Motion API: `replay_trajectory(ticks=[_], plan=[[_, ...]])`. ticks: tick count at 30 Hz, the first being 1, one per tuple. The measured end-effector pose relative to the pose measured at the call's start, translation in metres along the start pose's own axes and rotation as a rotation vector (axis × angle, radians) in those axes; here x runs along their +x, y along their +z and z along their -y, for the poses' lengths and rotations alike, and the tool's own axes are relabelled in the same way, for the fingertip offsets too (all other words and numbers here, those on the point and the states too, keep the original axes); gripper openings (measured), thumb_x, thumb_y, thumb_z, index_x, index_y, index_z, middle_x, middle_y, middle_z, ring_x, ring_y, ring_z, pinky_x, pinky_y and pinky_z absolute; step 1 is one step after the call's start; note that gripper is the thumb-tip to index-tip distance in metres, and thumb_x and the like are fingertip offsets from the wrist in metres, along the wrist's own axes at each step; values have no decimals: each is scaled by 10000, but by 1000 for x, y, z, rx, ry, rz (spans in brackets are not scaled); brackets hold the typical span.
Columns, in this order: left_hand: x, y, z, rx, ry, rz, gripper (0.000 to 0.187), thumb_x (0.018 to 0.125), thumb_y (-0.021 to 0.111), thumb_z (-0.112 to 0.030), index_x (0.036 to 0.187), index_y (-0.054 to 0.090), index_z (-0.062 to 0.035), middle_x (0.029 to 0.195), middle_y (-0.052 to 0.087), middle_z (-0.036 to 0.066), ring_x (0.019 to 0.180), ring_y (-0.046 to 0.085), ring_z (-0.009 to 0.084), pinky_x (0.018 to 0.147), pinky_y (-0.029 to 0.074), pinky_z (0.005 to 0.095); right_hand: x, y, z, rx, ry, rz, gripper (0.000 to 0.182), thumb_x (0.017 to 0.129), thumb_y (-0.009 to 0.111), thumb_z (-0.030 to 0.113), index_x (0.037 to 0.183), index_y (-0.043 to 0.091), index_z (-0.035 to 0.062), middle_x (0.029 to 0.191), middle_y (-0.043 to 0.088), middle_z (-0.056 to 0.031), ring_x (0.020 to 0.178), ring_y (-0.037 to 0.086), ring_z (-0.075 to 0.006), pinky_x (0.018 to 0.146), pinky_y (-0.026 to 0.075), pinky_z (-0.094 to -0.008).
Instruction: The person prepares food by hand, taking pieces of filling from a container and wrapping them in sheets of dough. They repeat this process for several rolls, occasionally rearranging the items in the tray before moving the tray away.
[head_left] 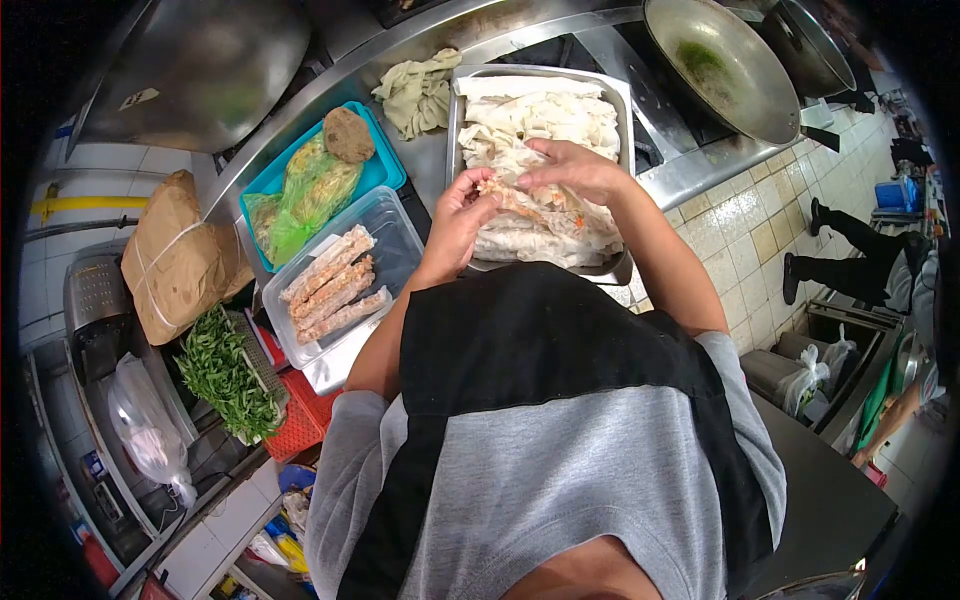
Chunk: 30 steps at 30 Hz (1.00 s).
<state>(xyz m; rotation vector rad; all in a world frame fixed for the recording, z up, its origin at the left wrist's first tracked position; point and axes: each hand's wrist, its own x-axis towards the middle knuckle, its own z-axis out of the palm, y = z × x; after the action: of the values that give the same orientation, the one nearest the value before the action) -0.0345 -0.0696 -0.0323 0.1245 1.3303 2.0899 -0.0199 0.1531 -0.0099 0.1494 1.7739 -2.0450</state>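
Observation:
Over a steel tray both hands work on a filled roll with orange bits in it, partly covered by a thin, pale wrapper. My left hand is closed, its fingers pinching the roll's left end. With thumb and fingers bent, my right hand grips the roll and its wrapper from the right. Crumpled white wrapping fills much of the tray, with more wrapped pieces nearest my apron. Left of my left arm, a clear plastic container holds several pale orange rolls.
A turquoise tray holds a green plastic bag and a brown lump. A cloth lies beside the steel tray. Pans stand right. Leafy greens and a paper bag are left. Another person's legs show far right.

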Motion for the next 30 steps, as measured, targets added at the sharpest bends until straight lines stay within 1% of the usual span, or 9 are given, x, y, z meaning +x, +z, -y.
replay_trajectory(ticks=[2,9,15,18,19,23,26,27,30], plan=[[-1,5,-3,23,27,5,312,890,640,-13,1190,559,-39,1043,597,46,942,570,106,835,478,253,4,4,-3,-49,50,-1,889,749,820,174,1405,321,-157,1281,560,-196,1207,504,-214,1030,380,-293],[-1,5,-6,68,73,25,269,882,644,9,1136,571,-37,1040,599,26,930,553,84,832,465,241,15,5,-1,181,99,-35,564,775,767,87,1244,525,-113,1005,687,-152,984,631,-204,903,474,-300],[-2,3,2,103,152,48,257,883,633,20,1127,576,-36,1024,597,21,920,559,84,825,472,243,10,2,0,281,80,-157,290,839,683,57,1094,604,-56,977,672,-126,885,632,-194,701,528,-321],[-7,6,0,63,103,8,282,887,640,3,1158,567,-28,1032,600,33,927,572,96,828,496,262,-2,-5,12,249,79,-202,246,822,646,36,1066,624,7,952,678,-96,825,641,-159,742,524,-275],[-9,8,-2,36,67,-14,293,889,643,-5,1171,563,-25,1035,602,37,930,577,101,829,505,270,0,-14,2,181,-14,-64,293,801,676,51,1083,612,6,927,661,-78,825,614,-135,775,493,-254],[-2,5,7,65,46,-67,329,904,654,-48,1210,544,-6,1043,606,55,946,588,119,833,523,290,-8,-7,-4,-273,15,77,385,795,698,102,1150,606,-15,937,661,-49,820,570,-98,771,458,-249],[0,8,6,73,53,-71,342,910,658,-69,1222,536,3,1047,607,61,948,589,123,833,521,290,-17,8,5,-501,-46,24,392,797,681,98,1162,614,-27,933,666,-47,825,566,-95,778,462,-258],[0,7,7,69,55,-72,345,911,657,-71,1224,534,5,1049,608,62,946,589,124,834,521,290,-13,7,3,-545,-11,-19,406,750,723,153,1108,659,-28,935,694,-102,816,599,-155,795,476,-304],[-2,10,5,55,58,-85,356,908,661,-71,1230,529,4,1073,614,68,959,593,131,847,515,292,-12,2,4,-523,68,-10,373,730,695,96,1073,677,-46,943,698,-107,800,605,-154,780,486,-295]])
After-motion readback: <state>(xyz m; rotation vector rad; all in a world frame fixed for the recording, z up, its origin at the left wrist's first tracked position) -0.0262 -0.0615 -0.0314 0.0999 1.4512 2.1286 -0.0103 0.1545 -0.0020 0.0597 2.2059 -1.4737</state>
